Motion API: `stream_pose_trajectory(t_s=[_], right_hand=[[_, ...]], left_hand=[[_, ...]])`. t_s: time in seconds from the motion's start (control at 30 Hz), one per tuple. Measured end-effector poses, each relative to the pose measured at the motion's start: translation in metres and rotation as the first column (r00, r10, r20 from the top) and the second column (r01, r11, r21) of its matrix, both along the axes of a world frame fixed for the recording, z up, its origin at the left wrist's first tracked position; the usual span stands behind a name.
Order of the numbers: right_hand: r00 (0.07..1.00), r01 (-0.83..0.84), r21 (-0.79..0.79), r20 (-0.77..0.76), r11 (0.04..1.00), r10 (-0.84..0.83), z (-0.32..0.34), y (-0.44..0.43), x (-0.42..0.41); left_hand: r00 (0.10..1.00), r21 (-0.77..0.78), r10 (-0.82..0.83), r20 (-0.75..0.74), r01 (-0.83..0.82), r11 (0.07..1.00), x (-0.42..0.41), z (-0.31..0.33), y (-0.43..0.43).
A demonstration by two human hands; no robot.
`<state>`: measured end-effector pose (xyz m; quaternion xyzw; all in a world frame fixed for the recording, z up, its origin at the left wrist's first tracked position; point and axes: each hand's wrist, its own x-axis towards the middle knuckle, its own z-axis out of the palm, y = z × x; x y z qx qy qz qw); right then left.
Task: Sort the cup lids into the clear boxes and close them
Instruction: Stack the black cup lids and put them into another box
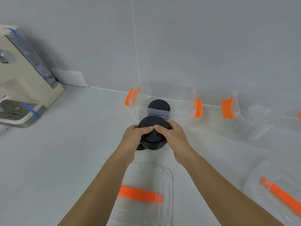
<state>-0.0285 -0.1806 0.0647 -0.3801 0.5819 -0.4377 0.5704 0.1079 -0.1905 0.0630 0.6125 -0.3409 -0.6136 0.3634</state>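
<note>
A stack of black cup lids (153, 139) is in front of an open clear box (182, 101) with orange side clips. My left hand (136, 136) grips the stack from the left and my right hand (171, 136) grips it from the right, thumbs meeting on top. Another stack of black lids (158, 105) stands inside that box, near its front wall. A second open clear box (254, 121) with orange clips sits to the right and holds clear lids, which are hard to make out.
Two clear box covers with orange handles lie on the white counter: one (146, 193) under my forearms, one (276, 190) at the right. A beige water dispenser (21, 79) stands at the far left, with a wall socket (71, 78) behind it.
</note>
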Motion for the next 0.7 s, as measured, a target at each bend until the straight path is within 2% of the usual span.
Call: stream_pose_trajectory(t_s=[0.17, 0.7], right_hand=[[1.0, 0.006, -0.037, 0.009, 0.999, -0.006, 0.001, -0.005, 0.026], [0.991, 0.035, -0.008, -0.126, 0.999, -0.036, -0.021, -0.022, 0.058]], left_hand=[[0.997, -0.066, 0.072, 0.026, -0.07, 0.995, 0.018, -0.002, -0.002], [0.997, -0.066, 0.027, 0.078, -0.022, 0.998, 0.044, -0.026, -0.016]])
